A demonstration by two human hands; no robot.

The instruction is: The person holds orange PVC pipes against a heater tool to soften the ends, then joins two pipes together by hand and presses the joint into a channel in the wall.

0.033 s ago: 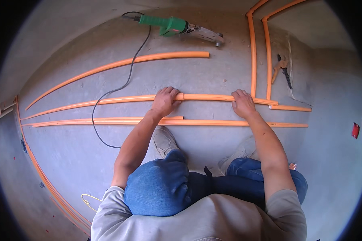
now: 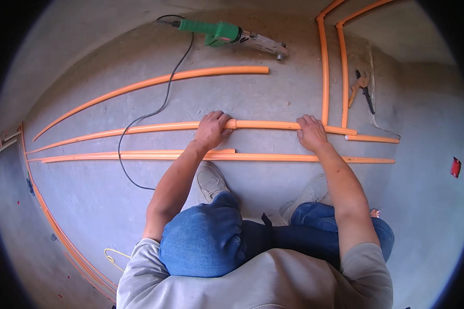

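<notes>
A long orange pipe [image 2: 270, 124] runs from left to right across the floor before me. My left hand [image 2: 212, 131] is closed around it, right beside a thicker orange coupling [image 2: 232, 124]. Farther right, my right hand [image 2: 311, 133] grips the same pipe near its right end, fingers curled over the top. Between my hands the pipe lies straight. Closer to my shoes, another long orange pipe [image 2: 283, 157] lies roughly parallel, with a shorter one [image 2: 219, 151] along its far side.
A green pipe-welding tool [image 2: 222, 34] lies at the far side, its black cord [image 2: 166, 98] crossing the pipes. One loose pipe [image 2: 227, 71] lies beyond mine. Two upright-running pipes [image 2: 324, 72], a cutter [image 2: 365, 90] and a short pipe [image 2: 374, 138] are at right.
</notes>
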